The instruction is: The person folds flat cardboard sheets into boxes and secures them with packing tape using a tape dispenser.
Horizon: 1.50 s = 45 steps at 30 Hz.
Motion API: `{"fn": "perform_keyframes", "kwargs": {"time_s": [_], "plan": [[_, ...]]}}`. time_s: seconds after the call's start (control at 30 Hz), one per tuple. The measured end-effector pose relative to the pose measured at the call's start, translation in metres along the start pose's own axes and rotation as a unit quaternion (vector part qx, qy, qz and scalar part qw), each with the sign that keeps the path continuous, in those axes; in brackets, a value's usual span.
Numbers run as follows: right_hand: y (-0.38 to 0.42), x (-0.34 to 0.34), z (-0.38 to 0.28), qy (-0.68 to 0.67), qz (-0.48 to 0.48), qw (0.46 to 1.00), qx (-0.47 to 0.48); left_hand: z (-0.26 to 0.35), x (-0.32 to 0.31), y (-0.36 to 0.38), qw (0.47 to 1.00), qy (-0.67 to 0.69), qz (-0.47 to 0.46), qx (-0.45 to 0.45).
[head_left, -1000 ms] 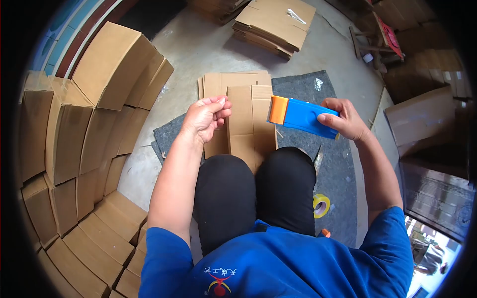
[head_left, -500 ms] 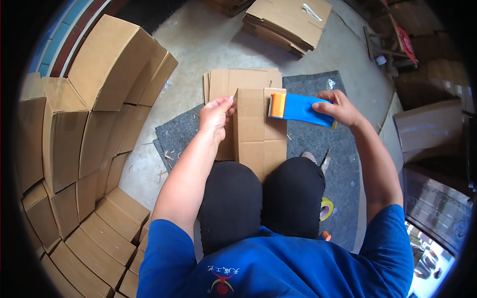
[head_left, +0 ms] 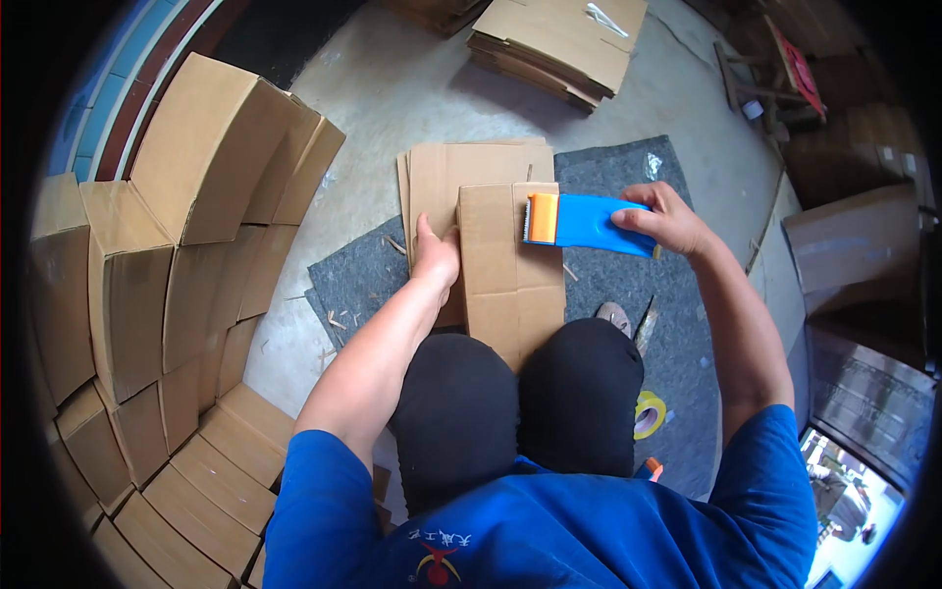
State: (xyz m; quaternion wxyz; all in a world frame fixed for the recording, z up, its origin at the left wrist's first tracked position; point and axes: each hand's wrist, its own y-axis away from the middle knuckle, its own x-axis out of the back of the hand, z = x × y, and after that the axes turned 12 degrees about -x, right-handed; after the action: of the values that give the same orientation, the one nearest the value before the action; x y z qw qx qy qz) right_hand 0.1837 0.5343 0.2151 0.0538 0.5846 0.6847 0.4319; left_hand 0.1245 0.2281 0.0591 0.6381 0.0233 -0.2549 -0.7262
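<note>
A cardboard box (head_left: 496, 280) stands between my knees, its long closed face turned up. My left hand (head_left: 435, 257) lies along the box's left side, thumb pointing up and apart, the other fingers partly hidden behind the wrist and box. In my right hand (head_left: 659, 218) is a blue tape dispenser (head_left: 596, 224), gripped by its right end. The dispenser's orange head, with a toothed edge, is over the upper right part of the box. Beyond the box lie flat cardboard sheets (head_left: 432, 172).
Stacked boxes (head_left: 186, 147) rise along the left. Flattened cartons (head_left: 559, 44) are piled at the top. A grey mat (head_left: 628, 172) lies on the floor, with a yellow tape roll (head_left: 648, 414) beside my right knee. A wooden stool (head_left: 751, 83) stands at upper right.
My left hand has moved slightly down from the box's upper left edge, and its pinched fingers have spread along the side. The dispenser has shifted slightly left.
</note>
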Motion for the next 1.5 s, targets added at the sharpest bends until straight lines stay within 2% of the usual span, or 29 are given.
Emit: {"fn": "perform_keyframes", "kwargs": {"time_s": [0.07,0.1,0.17,0.2,0.27,0.3,0.37,0.43,0.53,0.73,0.93,1.03,1.13,1.2,1.23,1.3,1.33,1.37,1.43,1.47,1.5], "plan": [[0.0,-0.001,0.0,0.005,0.007,1.0,-0.008,0.0,0.009,-0.014,0.995,-0.032,0.055,-0.081],[-0.002,0.0,0.006,0.013,0.005,1.0,0.001,0.018,0.011,-0.015,0.961,-0.07,0.11,-0.242],[-0.002,-0.001,0.009,0.013,0.005,1.0,-0.001,0.063,0.013,-0.016,0.862,-0.219,0.016,-0.457],[-0.003,0.0,0.007,0.016,0.002,1.0,0.006,0.081,0.006,-0.013,0.833,-0.24,-0.021,-0.498],[-0.003,-0.001,0.003,0.017,0.001,1.0,0.007,0.105,-0.005,-0.018,0.842,-0.299,-0.192,-0.405],[-0.002,-0.001,0.003,0.015,0.001,1.0,0.002,0.102,-0.012,-0.03,0.875,-0.255,-0.221,-0.348],[-0.001,-0.001,0.003,0.012,0.003,1.0,-0.003,0.102,-0.015,-0.048,0.892,-0.2,-0.306,-0.265],[0.003,0.004,0.003,0.017,-0.002,1.0,-0.005,0.096,-0.016,-0.053,0.896,-0.166,-0.321,-0.259],[0.006,0.028,0.018,0.031,-0.001,0.999,-0.016,0.091,-0.016,-0.055,0.923,-0.111,-0.298,-0.218],[0.003,0.065,0.056,0.112,0.009,0.991,-0.073,0.095,-0.017,-0.048,0.932,-0.073,-0.303,-0.184],[-0.018,0.023,0.034,0.177,0.043,0.982,-0.048,0.09,-0.015,-0.048,0.932,-0.087,-0.283,-0.212],[0.005,0.0,-0.012,0.295,0.093,0.947,-0.087,0.088,-0.014,-0.05,0.936,-0.086,-0.275,-0.202],[0.026,-0.037,-0.036,0.386,0.158,0.908,-0.045,0.085,-0.016,-0.046,0.944,-0.065,-0.281,-0.163],[0.017,-0.056,-0.021,0.415,0.174,0.892,-0.034,0.07,-0.016,-0.04,0.969,0.068,-0.161,-0.172],[0.007,-0.066,-0.003,0.403,0.216,0.889,-0.028,0.06,-0.014,-0.037,0.969,0.15,-0.12,-0.159],[-0.006,-0.074,0.014,0.397,0.264,0.879,-0.027,0.042,-0.005,-0.032,0.969,0.214,-0.027,-0.121],[-0.01,-0.081,0.022,0.394,0.304,0.867,-0.028,0.032,-0.005,-0.03,0.973,0.219,-0.03,-0.06],[-0.018,-0.088,0.027,0.373,0.303,0.876,-0.03,0.024,-0.006,-0.028,0.974,0.216,-0.032,-0.059],[-0.033,-0.108,0.025,0.419,0.298,0.857,-0.031,0.017,-0.008,-0.027,0.923,0.342,-0.134,0.116],[-0.035,-0.122,0.027,0.47,0.297,0.831,0.024,0.015,-0.009,-0.031,0.925,0.344,-0.115,0.111],[-0.038,-0.124,0.028,0.466,0.299,0.832,0.026,0.011,-0.008,-0.032,0.927,0.341,-0.114,0.108]]}}
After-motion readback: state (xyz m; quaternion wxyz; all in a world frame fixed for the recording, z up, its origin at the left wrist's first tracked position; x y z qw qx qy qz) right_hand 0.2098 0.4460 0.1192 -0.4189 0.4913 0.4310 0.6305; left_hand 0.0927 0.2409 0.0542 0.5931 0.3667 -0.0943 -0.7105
